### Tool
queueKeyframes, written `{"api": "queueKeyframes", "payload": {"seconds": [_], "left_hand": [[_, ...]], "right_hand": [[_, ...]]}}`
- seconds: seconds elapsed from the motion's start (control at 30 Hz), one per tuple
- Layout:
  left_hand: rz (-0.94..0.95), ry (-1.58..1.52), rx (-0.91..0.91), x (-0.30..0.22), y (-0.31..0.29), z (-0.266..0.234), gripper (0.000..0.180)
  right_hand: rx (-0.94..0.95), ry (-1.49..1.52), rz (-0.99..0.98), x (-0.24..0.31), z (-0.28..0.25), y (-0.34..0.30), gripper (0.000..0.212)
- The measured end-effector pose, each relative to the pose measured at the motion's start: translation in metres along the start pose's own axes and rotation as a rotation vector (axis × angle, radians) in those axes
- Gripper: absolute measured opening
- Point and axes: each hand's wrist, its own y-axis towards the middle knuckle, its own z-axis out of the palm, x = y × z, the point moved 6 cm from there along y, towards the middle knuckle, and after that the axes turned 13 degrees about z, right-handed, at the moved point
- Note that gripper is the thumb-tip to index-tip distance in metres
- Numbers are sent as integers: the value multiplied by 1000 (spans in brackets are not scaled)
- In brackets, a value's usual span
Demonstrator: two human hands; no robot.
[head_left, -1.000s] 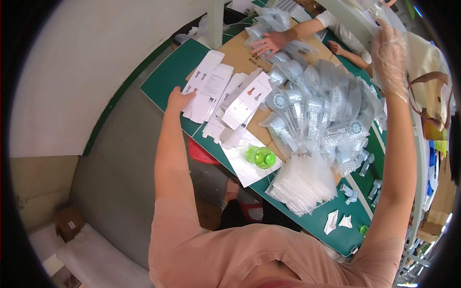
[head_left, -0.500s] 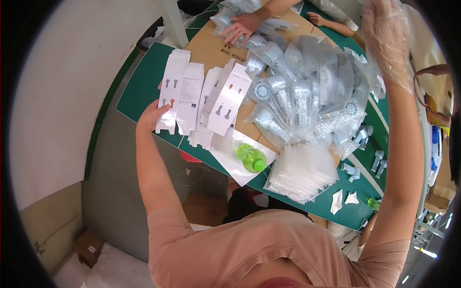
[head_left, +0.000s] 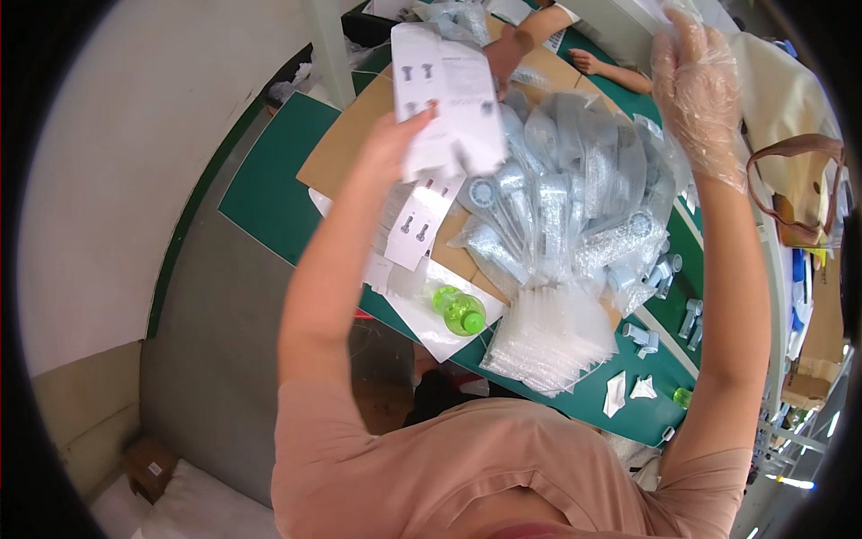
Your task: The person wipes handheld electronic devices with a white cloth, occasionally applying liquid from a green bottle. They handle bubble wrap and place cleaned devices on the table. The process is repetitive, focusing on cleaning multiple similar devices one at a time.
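My left hand (head_left: 400, 144) holds up a flattened white carton (head_left: 449, 103) with small product pictures and print on it, its thumb lying over the front. Below, another white carton (head_left: 420, 225) with similar pictures lies on the cardboard, partly hidden by my left arm. My right hand (head_left: 699, 99), in a clear plastic glove, is raised at the upper right in front of a pale frame. Crinkled film and blur obscure its fingers, and I cannot make out anything held. A pile of bubble-wrapped light-blue devices (head_left: 552, 193) sits between my arms.
A green bottle (head_left: 462, 313) lies on a white sheet near the table edge. Beside it is a stack of bubble bags (head_left: 548, 346). Loose blue devices (head_left: 639, 339) and white scraps (head_left: 616, 393) lie to the right. A co-worker's hand (head_left: 510, 56) reaches in behind the carton.
My left hand has lifted the flattened carton off the left of the table, moving it right and away from me. My gloved right hand has shifted slightly left and down.
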Motion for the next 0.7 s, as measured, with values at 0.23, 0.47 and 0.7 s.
{"api": "queueKeyframes", "payload": {"seconds": [0.23, 0.47, 0.7], "left_hand": [[317, 504, -463, 55, 69, 124, 51], [222, 616, -94, 22, 44, 116, 69], [11, 1121, 93, 11, -109, -101, 84]], "right_hand": [[128, -393, -94, 28, -15, 7, 32], [136, -406, -108, 17, -13, 0, 39], [103, -351, -31, 49, -22, -2, 36]]}}
